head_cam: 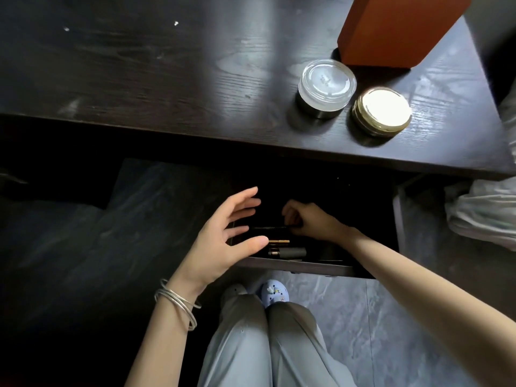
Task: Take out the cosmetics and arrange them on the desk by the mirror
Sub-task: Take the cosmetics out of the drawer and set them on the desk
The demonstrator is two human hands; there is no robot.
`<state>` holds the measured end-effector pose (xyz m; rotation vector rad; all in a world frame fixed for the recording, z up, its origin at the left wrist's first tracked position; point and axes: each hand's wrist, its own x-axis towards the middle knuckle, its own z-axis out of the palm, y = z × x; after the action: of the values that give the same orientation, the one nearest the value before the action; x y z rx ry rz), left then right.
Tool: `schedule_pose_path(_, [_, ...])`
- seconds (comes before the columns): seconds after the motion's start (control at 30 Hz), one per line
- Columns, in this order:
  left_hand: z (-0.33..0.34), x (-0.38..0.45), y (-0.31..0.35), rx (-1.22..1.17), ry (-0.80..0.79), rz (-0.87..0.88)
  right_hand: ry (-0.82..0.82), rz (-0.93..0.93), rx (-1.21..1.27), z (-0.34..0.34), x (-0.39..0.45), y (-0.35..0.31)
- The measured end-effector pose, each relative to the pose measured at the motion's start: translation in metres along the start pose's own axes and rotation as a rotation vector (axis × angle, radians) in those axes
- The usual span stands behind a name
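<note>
Reaching into the drawer [307, 266], the right hand [310, 220] pinches what looks like a thin dark pencil [268, 227]. The left hand [223, 241] hovers open just beside it, above two tubes [290, 252].

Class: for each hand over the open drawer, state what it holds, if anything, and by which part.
The right hand pinches a thin dark stick at its right end. The left hand holds nothing, fingers spread.

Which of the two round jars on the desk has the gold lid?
The squat jar with the shiny gold lid, at the desk's front right corner; the frosted glass jar with a clear lid stands left of it.
</note>
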<state>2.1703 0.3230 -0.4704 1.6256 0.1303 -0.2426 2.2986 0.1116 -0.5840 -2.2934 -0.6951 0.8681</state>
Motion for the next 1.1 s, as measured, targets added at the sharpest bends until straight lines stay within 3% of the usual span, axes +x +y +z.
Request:
schedule_pose_path(0.13, [-0.005,-0.01,0.015,0.012,0.008,0.036,0.161,-0.065,0.143,-0.021,-0.03,-0.032])
schedule_pose_path(0.27, [-0.006,-0.018,0.035,0.0,0.026,0.088,0.286,-0.226,0.104,-0.051,-0.072,-0.078])
schedule_pose_path(0.4, [0.0,-0.024,0.058,0.0,0.012,0.147,0.436,-0.265,0.115,-0.089,-0.108,-0.114])
schedule_pose_path(0.73, [0.04,0.006,0.104,0.024,-0.096,0.245,0.895,-0.079,0.019,-0.192,-0.133,-0.078])
schedule_pose_path(0.9, [0.061,0.038,0.117,0.046,-0.151,0.255,0.941,0.035,0.056,-0.211,-0.114,-0.046])
schedule_pose_path(1.1, [0.077,0.062,0.116,0.068,-0.164,0.23,0.914,0.049,0.09,-0.21,-0.091,-0.025])
